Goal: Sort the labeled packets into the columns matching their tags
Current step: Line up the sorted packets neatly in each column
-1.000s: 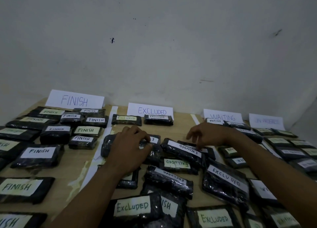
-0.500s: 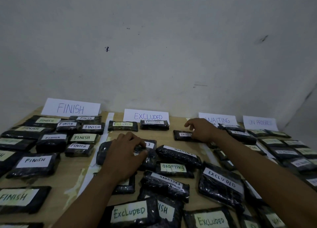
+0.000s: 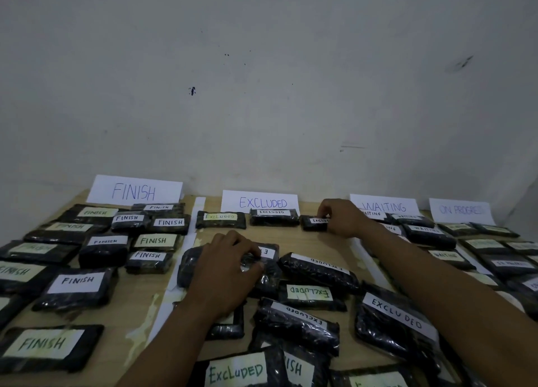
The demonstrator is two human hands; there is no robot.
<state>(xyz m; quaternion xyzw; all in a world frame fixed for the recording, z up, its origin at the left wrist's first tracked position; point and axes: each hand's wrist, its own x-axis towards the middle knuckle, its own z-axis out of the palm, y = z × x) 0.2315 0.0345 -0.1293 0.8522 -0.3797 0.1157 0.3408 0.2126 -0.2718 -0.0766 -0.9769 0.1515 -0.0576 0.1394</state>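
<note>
**Entry: small "Excluded" packet, being seated in the back row**

Location: the small packet (image 3: 312, 223) lies on the worktop (image 3: 294, 239) at the right end of the row under the EXCLUDED card (image 3: 260, 202). It sits just beside the middle packet (image 3: 273, 217) and close to the WAITING card (image 3: 384, 207).

Right hand (image 3: 342, 219): the fingers (image 3: 324, 212) are curled and pinch the packet's right end, covering part of its tag.

Left hand (image 3: 224, 270): it rests on a larger packet (image 3: 189, 266) in the loose pile nearer the person. The fingers are bent and grip its wrap. Only an "E" of that tag shows.

Handling notes, as judged:
- Square the small packet to its neighbours before letting go, tag up and readable.
- Keep it left of the waiting column, since the margin looks slim on that side.
- Lift the fingers straight off, as the glossy wrap may cling or slide.
- Hold the larger packet steady so the heap does not shift.
- Read its whole tag before moving it.
</note>
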